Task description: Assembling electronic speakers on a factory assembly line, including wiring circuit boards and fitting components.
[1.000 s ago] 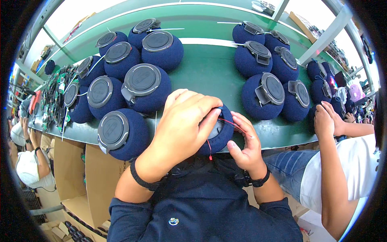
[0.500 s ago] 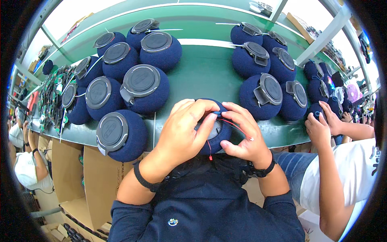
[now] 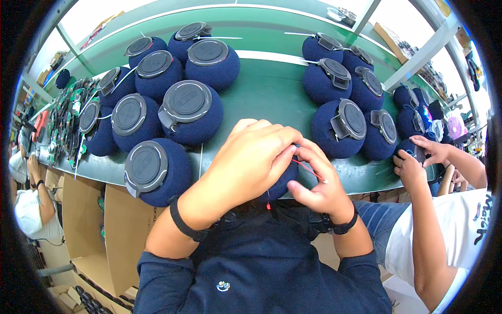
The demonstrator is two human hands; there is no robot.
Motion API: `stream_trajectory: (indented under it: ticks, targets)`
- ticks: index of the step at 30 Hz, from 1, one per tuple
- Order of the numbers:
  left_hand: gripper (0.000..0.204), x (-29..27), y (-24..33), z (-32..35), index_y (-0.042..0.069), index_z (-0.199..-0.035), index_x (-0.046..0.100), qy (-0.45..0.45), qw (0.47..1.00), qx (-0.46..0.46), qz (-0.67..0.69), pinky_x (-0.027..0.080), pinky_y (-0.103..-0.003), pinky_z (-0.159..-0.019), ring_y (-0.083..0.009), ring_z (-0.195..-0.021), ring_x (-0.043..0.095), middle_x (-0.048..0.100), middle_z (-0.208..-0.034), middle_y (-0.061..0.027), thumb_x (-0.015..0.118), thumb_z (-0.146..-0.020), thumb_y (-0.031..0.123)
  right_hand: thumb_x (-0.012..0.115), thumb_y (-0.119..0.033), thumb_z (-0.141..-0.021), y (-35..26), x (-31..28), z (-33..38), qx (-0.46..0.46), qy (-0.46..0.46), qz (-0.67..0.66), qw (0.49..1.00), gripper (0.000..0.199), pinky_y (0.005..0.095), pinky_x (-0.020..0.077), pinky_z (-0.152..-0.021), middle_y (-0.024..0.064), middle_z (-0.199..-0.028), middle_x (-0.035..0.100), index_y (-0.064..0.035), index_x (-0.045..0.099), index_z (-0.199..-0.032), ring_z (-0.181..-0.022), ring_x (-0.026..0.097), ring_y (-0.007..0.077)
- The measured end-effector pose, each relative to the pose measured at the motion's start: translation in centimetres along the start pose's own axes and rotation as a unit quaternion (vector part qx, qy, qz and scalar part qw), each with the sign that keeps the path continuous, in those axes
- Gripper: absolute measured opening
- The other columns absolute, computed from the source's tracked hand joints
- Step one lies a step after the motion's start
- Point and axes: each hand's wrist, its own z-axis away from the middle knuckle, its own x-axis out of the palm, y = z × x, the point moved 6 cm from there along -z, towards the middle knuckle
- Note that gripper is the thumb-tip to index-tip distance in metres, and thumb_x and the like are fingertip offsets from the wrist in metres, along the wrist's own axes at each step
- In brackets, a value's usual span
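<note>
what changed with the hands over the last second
The left hand slid from on top of the dark blue speaker over toward the right hand, so their fingertips now meet at its right side, by the thin red wire. The right hand shifted slightly up. Both kept hold of the speaker; the rows of blue speakers on the green bench stayed put.

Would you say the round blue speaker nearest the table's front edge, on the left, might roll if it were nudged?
Probably: the blue speaker looks ball-shaped, lying on its side, grey cap facing up. Its fabric-looking cover likely grips the green table somewhat. Sitting near the edge, it could drop.
</note>
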Motion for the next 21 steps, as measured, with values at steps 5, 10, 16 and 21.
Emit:
stream_trajectory:
  ticks: [5,10,16,21]
  targets:
    - [0.022,0.6,0.1,-0.3,0.008,-0.112,0.072,-0.023,1.000,0.000,-0.002,0.048,-0.042,-0.086,-0.0304,-0.092,0.067,0.073,-0.098,-0.0081,0.067,-0.091,0.007,0.060,-0.001,-0.100,2.8,-0.1,0.5,0.139,0.063,-0.170,0.973,0.045,0.0364,0.0451,-0.111,0.0151,-0.144,0.058,0.0015,0.054,-0.144,-0.134,0.056,0.0238]
    - [0.027,0.8,-0.1,-0.1,0.010,-0.115,0.072,-0.025,0.999,-0.021,-0.008,0.048,-0.042,-0.088,-0.0311,-0.095,0.067,0.073,-0.099,-0.0080,0.065,-0.089,0.005,0.070,-0.008,-0.099,3.6,-0.4,-0.5,0.162,0.078,-0.237,0.955,0.028,0.0320,0.0525,-0.099,0.0102,-0.123,0.071,0.0014,0.069,-0.125,-0.112,0.066,0.0170]
    - [0.032,0.6,-0.1,0.1,0.010,-0.118,0.071,-0.034,0.998,-0.044,0.016,0.049,-0.048,-0.096,-0.0322,-0.097,0.068,0.074,-0.104,-0.0108,0.064,-0.088,0.003,0.074,-0.007,-0.095,3.3,-0.6,-1.9,0.114,0.060,-0.143,0.981,0.017,0.0287,0.0547,-0.089,0.0109,-0.118,0.071,0.0005,0.074,-0.110,-0.104,0.067,0.0147]
    - [0.035,-0.1,1.4,1.7,0.008,-0.120,0.071,-0.007,0.999,-0.031,-0.024,0.042,-0.056,-0.112,-0.0305,-0.106,0.069,0.074,-0.105,-0.0108,0.063,-0.087,0.000,0.073,-0.008,-0.096,3.6,-0.6,-2.1,0.123,0.060,-0.173,0.975,0.014,0.0271,0.0542,-0.086,0.0099,-0.115,0.070,0.0008,0.074,-0.108,-0.100,0.066,0.0139]
